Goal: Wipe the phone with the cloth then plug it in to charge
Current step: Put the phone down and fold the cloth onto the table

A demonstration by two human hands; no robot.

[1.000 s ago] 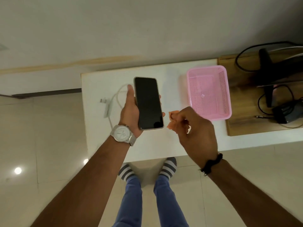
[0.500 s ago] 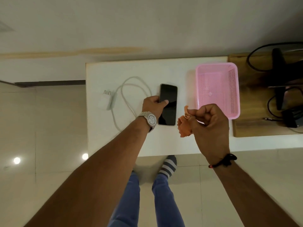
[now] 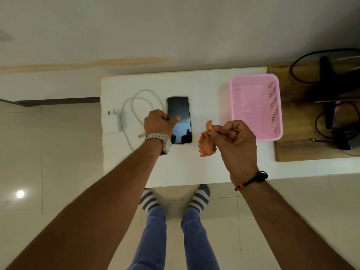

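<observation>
On the white worktop (image 3: 136,168) the phone (image 3: 180,114) lies flat, screen up, pinned at its left edge by the left hand (image 3: 158,123), presumably to steady it. Right hand (image 3: 235,142) pinches the bunched cloth (image 3: 206,143), raised beside it; charger cable (image 3: 136,106) waits unplugged.

Both forearms are bare, with no sleeves showing. The left wrist carries a silver metal watch (image 3: 158,142) with a linked bracelet band. The right wrist wears a thin black cord bracelet (image 3: 251,180), knotted at one side, with a small red bead. Blue trousers (image 3: 155,240) cover the legs, above dark-and-white striped socks (image 3: 198,199).
</observation>
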